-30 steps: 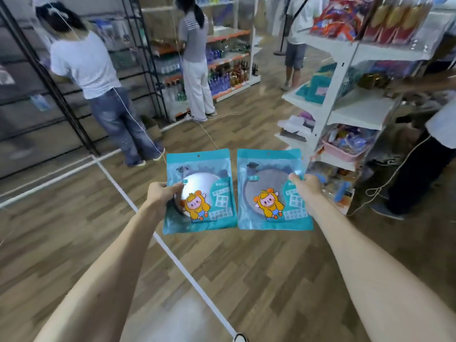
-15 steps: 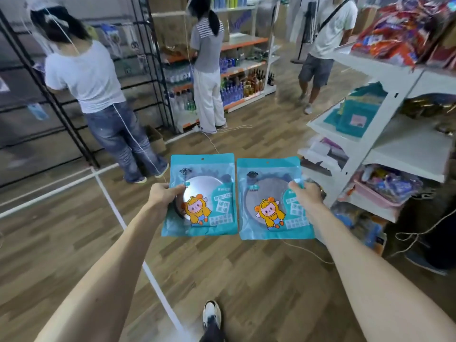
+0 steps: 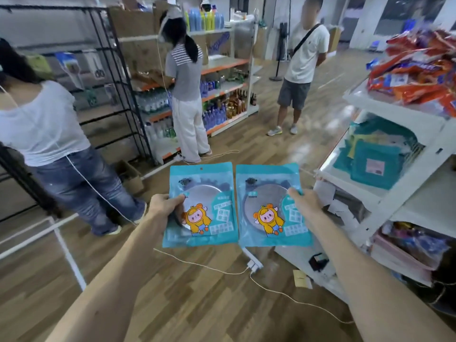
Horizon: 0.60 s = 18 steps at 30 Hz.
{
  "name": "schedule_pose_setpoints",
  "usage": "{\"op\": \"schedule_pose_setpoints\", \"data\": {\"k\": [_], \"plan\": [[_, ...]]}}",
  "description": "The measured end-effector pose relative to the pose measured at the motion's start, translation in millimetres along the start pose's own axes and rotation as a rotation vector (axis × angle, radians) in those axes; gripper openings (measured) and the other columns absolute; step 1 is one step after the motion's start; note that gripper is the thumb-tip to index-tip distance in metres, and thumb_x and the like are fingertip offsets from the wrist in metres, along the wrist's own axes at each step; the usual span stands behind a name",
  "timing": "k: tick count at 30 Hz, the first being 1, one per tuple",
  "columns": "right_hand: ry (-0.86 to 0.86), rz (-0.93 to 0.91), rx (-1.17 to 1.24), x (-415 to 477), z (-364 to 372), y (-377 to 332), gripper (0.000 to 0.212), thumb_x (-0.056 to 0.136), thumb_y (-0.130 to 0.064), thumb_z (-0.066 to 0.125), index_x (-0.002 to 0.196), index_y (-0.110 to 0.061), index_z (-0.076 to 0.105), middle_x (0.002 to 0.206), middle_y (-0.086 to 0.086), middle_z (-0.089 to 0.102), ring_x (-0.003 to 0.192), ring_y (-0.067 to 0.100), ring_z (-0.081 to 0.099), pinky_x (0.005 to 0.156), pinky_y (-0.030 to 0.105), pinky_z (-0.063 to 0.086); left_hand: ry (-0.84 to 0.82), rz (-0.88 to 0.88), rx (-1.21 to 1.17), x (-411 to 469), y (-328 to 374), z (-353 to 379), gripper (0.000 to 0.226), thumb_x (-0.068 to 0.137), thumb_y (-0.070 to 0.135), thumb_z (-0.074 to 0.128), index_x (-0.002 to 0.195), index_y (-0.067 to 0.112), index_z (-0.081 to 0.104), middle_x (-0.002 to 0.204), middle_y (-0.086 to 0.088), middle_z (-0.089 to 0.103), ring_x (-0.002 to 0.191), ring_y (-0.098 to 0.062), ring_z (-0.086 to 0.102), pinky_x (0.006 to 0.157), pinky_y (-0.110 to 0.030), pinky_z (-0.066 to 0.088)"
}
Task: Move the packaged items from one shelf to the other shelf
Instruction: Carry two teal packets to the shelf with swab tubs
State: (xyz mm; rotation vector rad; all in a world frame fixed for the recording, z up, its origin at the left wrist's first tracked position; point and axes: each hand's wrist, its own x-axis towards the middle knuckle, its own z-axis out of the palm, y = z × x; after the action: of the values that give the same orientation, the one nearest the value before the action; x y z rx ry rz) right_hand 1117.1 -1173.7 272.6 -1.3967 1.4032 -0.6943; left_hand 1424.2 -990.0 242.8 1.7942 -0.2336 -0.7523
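Wood-plank floor (image 3: 197, 304) runs through a shop, with a white shelf unit (image 3: 424, 206) at the right carrying teal packets (image 3: 362, 156). The left hand (image 3: 164, 206) has its grip pinched on the left pouch (image 3: 204, 183); the right hand (image 3: 304, 204) pinches the matching right pouch (image 3: 266, 186). Both pouches are held side by side above the floor, just left of the shelf unit.

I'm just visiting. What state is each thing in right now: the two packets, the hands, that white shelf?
left packet, upright in the air, held at its left edge.
right packet, upright in the air, held at its right edge.
left hand, pinching the left packet.
right hand, pinching the right packet.
teal packets, lying flat on the white shelf.
snack bags, piled on its top level.
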Motion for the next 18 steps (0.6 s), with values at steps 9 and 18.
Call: {"op": "schedule_pose_setpoints", "data": {"k": [9, 18], "plan": [[0.028, 0.026, 0.071, 187.0, 68.7, -49.3, 0.027, 0.096, -0.027, 0.058, 0.1, -0.001, 0.061, 0.076, 0.009, 0.048, 0.062, 0.019, 0.045, 0.054, 0.029, 0.038, -0.028, -0.019, 0.002, 191.9, 73.8, 66.7, 0.019, 0.078, 0.016, 0.081, 0.085, 0.003, 0.07, 0.087, -0.016, 0.074, 0.082, -0.035, 0.071, 0.079, -0.054, 0.058], [0.072, 0.033, 0.049, 343.7, 103.2, -113.1, 0.02, 0.096, -0.028, 0.058, 0.092, -0.009, 0.061, 0.071, 0.003, 0.048, 0.058, 0.016, 0.043, 0.048, 0.025, 0.036, -0.093, 0.008, -0.01, 338.9, 173.6, 153.1, 0.011, 0.083, 0.006, 0.075, 0.091, 0.001, 0.07, 0.099, -0.019, 0.071, 0.08, -0.029, 0.067, 0.082, -0.044, 0.057]]}}
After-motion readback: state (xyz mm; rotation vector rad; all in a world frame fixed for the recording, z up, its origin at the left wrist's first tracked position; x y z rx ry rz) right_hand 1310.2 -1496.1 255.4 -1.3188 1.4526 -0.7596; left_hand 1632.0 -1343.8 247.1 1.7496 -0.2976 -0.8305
